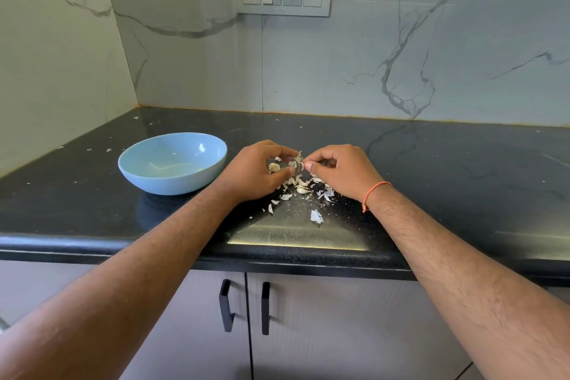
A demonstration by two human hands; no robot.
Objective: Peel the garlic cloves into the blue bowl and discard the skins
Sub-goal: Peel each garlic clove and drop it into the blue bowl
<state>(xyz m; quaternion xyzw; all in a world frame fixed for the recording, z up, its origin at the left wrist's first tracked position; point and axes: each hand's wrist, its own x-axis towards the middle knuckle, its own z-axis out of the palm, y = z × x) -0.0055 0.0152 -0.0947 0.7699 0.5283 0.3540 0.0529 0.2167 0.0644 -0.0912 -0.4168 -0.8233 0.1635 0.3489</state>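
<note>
1. the garlic clove [296,161] in hand sits between the two hands, held just above the counter near the middle of its depth; papery skin stands up off it, so it is only partly peeled.
2. the left hand [257,170] has thumb and fingers curled in, pinching the clove from its side.
3. the right hand [340,170] is likewise curled, its thumb and forefinger closed on the clove or on the skin at its edge; which of the two i cannot tell. an orange thread [374,191] circles that wrist.
4. under and just in front of the hands lies a scatter of skins [316,215], mixed with what look like a few whole cloves [303,190]; how many are left unpeeled is too small to judge.
5. the blue bowl [172,182] stands just left of the left hand, toward the left end of the counter. it holds very little: a pale scrap or two at the bottom, perhaps a peeled clove, not clear.
6. small flakes also dot the black counter [447,163] toward its back edge and left corner.
7. my reading: the task is in its early-to-middle part. peeling is under way, little has reached the bowl, the remaining cloves await, and no skins have been discarded yet, all of them lying loose on the counter.
</note>
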